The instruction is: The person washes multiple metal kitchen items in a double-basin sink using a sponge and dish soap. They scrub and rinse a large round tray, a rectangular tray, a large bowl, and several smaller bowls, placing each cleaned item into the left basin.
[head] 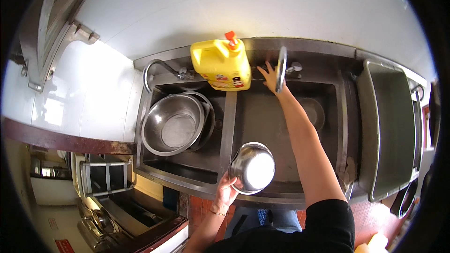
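My left hand (pixel 225 194) grips the rim of a small stainless steel bowl (pixel 252 168), tilted with its shiny outer side up, above the front of the right sink basin (pixel 265 126). Stretched out to the back of that basin, my right hand (pixel 270 77) has its fingers spread and holds nothing visible. It is beside the curved spout of the right faucet (pixel 281 68), which partly covers the wrist. To the left of this hand, a yellow jug with an orange pump top (pixel 225 65) stands on the back of the divider between the basins.
Stacked metal basins, a large bowl (pixel 174 124) on top, fill much of the left sink basin (pixel 182 170). The left faucet (pixel 154 66) arches over its back corner. A deep grey plastic tub (pixel 392 130) stands right of the sink. Metal utensils (pixel 100 225) lie at lower left.
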Demonstrator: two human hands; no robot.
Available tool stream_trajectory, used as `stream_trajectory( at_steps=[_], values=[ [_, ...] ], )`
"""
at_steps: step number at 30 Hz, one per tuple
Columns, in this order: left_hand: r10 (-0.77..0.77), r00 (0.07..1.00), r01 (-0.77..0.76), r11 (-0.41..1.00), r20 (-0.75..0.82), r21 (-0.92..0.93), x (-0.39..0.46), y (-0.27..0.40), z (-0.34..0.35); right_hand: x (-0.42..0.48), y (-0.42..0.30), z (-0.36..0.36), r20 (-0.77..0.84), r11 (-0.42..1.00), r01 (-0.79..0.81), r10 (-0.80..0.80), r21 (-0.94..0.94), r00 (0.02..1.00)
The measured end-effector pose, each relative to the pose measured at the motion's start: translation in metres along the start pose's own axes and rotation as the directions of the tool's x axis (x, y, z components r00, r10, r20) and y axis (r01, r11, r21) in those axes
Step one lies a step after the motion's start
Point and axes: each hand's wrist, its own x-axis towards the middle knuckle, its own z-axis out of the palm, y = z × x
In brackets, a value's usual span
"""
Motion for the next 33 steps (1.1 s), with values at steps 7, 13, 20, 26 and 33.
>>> stream_trajectory(
  at_steps=[7,13,20,26,33],
  values=[
    [0.202,0.967,-0.168,0.964,-0.157,0.207,0.02,0.023,0.0,-0.045,-0.011,0.008,-0.031,0.693,-0.395,0.515,0.603,0.857],
    [0.385,0.918,-0.289,0.813,-0.094,0.505,0.048,0.031,0.024,-0.182,-0.111,-0.114,0.022,0.366,-0.11,0.235,0.924,0.972],
    [0.416,0.894,-0.355,0.434,0.165,0.828,0.058,0.002,0.049,-0.184,-0.139,-0.142,-0.233,0.695,-0.127,0.399,0.708,0.887],
    [0.423,0.892,-0.368,0.479,0.158,0.797,0.059,-0.004,0.04,-0.223,-0.181,-0.188,-0.215,0.509,0.044,0.282,0.86,0.935],
    [0.345,0.844,-0.508,0.268,0.411,0.819,0.031,0.028,0.063,-0.234,-0.131,-0.167,-0.092,0.435,-0.175,0.527,0.883,0.845]
  ],
)
